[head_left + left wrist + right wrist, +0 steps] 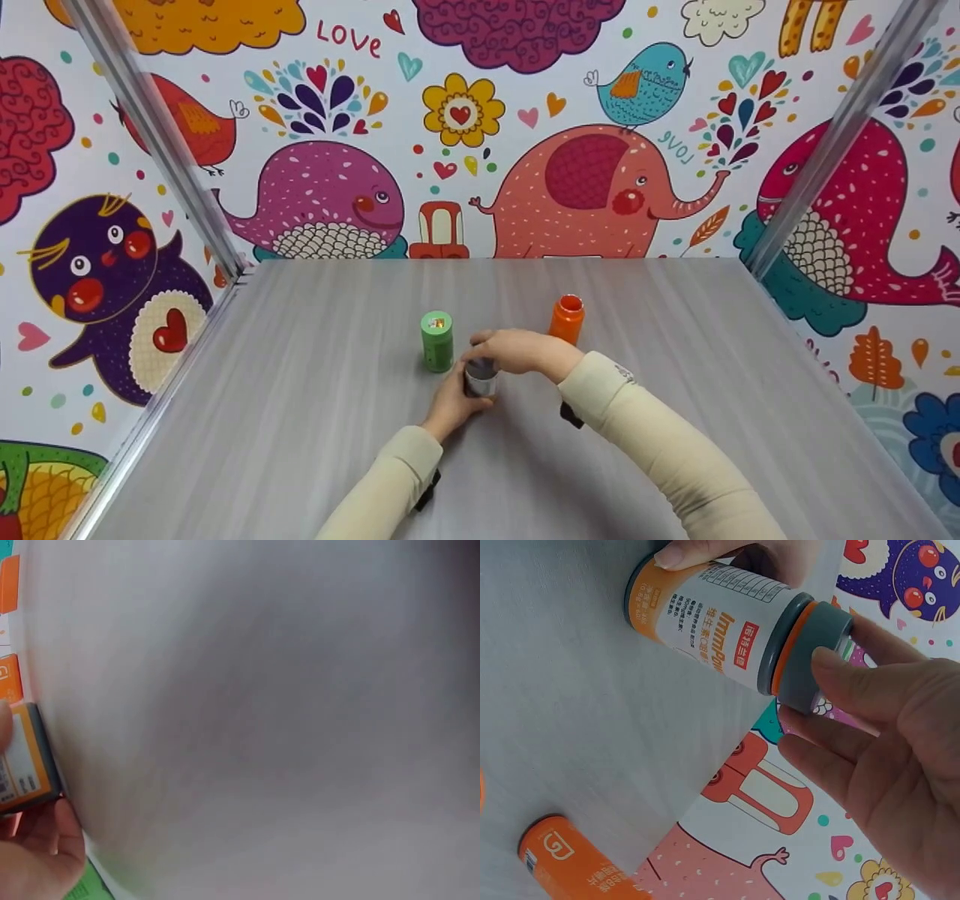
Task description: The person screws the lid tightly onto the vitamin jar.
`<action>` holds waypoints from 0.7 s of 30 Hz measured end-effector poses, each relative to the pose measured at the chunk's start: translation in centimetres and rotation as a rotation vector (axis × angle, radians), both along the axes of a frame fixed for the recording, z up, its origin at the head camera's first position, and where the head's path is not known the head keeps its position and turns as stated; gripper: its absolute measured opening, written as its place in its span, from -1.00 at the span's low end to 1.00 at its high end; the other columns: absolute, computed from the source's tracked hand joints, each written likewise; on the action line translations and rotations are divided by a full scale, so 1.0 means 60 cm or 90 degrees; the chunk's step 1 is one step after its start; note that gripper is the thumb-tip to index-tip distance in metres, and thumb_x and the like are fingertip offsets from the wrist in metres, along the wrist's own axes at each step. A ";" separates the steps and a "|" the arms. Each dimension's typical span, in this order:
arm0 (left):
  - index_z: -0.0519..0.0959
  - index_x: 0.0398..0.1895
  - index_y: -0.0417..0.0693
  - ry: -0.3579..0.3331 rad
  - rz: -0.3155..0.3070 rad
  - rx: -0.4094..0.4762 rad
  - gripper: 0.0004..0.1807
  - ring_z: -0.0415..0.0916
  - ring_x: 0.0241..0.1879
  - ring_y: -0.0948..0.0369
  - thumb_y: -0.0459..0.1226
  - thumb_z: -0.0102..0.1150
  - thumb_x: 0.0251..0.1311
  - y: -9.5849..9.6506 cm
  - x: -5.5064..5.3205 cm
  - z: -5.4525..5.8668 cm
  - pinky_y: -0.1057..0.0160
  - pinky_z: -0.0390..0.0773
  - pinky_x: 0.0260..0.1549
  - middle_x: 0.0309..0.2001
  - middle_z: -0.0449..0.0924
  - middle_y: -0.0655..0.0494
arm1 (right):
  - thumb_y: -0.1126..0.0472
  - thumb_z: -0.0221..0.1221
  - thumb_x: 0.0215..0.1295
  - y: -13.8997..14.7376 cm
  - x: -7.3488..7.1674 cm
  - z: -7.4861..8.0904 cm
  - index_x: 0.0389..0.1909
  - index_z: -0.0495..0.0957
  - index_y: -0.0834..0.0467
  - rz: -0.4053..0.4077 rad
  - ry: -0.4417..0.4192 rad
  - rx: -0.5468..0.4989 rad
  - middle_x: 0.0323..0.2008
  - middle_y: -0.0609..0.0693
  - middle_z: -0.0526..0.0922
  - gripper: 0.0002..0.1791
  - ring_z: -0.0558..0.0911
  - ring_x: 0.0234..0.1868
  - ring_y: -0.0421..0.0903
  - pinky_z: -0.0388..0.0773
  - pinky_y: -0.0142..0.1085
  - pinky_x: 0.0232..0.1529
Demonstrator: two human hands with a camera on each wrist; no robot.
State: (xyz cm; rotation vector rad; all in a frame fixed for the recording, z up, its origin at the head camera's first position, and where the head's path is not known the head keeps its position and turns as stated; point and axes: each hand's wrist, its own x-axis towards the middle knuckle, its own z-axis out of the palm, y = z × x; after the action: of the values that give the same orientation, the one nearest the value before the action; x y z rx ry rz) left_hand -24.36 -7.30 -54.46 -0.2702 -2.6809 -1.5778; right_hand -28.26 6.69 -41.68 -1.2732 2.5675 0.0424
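Observation:
A small supplement bottle with a white and orange label stands on the table between both hands. My left hand grips its body low down, thumb across the label, as the left wrist view also shows. From above, my right hand holds the grey cap between thumb and fingers. An orange ring shows between the cap and the grey collar below it. Just left of the hands stands a green tube. Behind the right hand is an orange tube, its lower part hidden by that hand.
The grey wood-grain table runs back to a wall printed with cartoon animals. Metal posts stand at the left and right back corners. A metal strip follows the table's left edge.

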 end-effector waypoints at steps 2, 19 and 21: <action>0.23 0.18 -0.32 0.002 0.000 -0.002 -0.20 0.34 0.11 -0.09 -0.31 0.41 -0.17 -0.001 0.000 0.000 -0.05 0.28 0.12 0.10 0.40 -0.25 | 0.35 0.17 0.17 -0.004 0.003 0.001 0.20 0.41 -0.08 -0.019 0.002 0.008 0.14 0.06 0.43 -0.44 0.53 0.02 -0.01 0.46 -0.16 0.06; 0.35 0.02 -0.27 0.018 0.013 -0.018 -0.34 0.39 0.08 -0.07 -0.26 0.43 -0.18 -0.002 0.001 -0.002 -0.03 0.31 0.10 0.04 0.46 -0.21 | -0.31 -0.02 0.19 -0.028 0.005 -0.039 -0.16 0.43 0.22 -0.205 0.152 0.002 -0.53 0.02 0.47 -0.37 0.46 -0.55 -0.12 0.57 -0.28 -0.43; 0.34 0.05 -0.28 0.021 0.006 -0.006 -0.33 0.38 0.09 -0.08 -0.27 0.42 -0.17 -0.003 0.002 -0.002 -0.04 0.30 0.11 0.06 0.45 -0.23 | -0.33 -0.04 0.19 -0.029 0.006 -0.045 -0.21 0.41 0.22 -0.231 0.158 -0.013 -0.58 0.01 0.43 -0.36 0.44 -0.60 -0.12 0.56 -0.27 -0.47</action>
State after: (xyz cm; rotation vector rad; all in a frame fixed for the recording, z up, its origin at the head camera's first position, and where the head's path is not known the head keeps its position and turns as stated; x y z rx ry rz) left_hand -24.25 -7.46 -54.57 -0.2799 -2.6619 -1.5435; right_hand -27.88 4.97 -44.40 -0.8331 2.9799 0.1089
